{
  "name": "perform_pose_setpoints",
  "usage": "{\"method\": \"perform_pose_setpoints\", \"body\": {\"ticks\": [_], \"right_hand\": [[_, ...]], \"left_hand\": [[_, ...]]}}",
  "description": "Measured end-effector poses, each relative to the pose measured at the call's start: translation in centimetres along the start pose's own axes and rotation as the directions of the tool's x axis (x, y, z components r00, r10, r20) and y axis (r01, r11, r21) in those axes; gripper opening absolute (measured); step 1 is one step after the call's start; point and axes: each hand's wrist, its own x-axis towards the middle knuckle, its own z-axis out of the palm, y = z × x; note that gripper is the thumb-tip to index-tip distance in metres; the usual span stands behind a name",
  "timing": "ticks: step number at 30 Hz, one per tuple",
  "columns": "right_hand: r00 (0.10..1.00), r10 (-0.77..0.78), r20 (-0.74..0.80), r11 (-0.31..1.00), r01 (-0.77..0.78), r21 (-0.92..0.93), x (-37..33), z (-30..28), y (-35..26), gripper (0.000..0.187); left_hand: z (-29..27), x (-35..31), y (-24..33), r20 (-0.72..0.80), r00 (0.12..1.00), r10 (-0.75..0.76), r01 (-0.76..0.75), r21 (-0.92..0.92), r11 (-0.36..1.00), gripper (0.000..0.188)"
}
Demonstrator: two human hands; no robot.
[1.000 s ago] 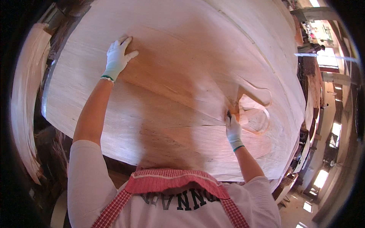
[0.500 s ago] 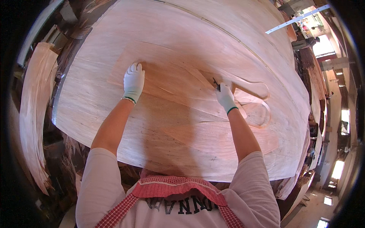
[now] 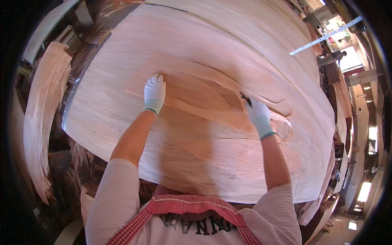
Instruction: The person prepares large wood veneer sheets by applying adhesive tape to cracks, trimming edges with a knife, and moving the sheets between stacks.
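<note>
On a broad sheet of pale wood veneer (image 3: 183, 151) lies a thinner reddish veneer piece (image 3: 192, 87). My left hand (image 3: 155, 93), in a white glove with a green cuff edge, rests on its left part with the fingers curled in; what they pinch, if anything, is hidden. My right hand (image 3: 259, 116), gloved alike, is closed around a small black knife-like tool (image 3: 245, 99) at the piece's right part. Beside that hand, narrow veneer strips (image 3: 288, 107) bend into loops. A darker, curved patch shows between the strips, left of the tool.
A long bundle of veneer strips (image 3: 45, 110) stands at the left, among scraps and dark clutter. A pale perforated bar (image 3: 324, 38) juts in at the upper right. Farther off, another person (image 3: 332, 58) stands near a bright opening.
My right hand has moved right and a little nearer with the black tool. The dark curved patch has grown longer, and the strips' loops have shifted. My left hand stays on the same part.
</note>
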Motion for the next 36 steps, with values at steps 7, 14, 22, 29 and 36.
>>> {"method": "perform_pose_setpoints", "body": {"ticks": [7,14,22,29,36], "right_hand": [[0.937,-0.128,-0.325,0.982,0.165,0.087,-9.0,-12.9,-7.5,0.022],[0.854,-0.206,-0.478,0.907,0.349,0.234,-13.0,-17.4,-10.8,0.022],[0.749,-0.226,-0.623,0.897,0.409,0.166,-17.0,-20.4,-11.4,0.019],[0.781,-0.035,-0.624,0.965,0.189,0.182,-17.8,-25.3,0.8,0.02],[0.694,0.106,-0.713,0.908,-0.36,-0.216,-35.5,-27.5,30.7,0.029]], "left_hand": [[-0.2,0.4,-0.2,-0.053,0.998,0.014,-0.013,0.004,1.0,0.022],[-2.2,3.6,-0.5,0.42,0.907,-0.01,-0.041,0.112,0.993,0.013],[-0.8,5.7,-1.9,0.563,0.804,-0.194,0.226,0.014,0.974,0.035],[-14.3,7.5,2.1,0.424,0.863,0.276,-0.082,-0.421,0.903,0.036],[-27.9,1.8,12.8,0.123,0.902,0.415,-0.142,-0.822,0.552,0.03]]}}
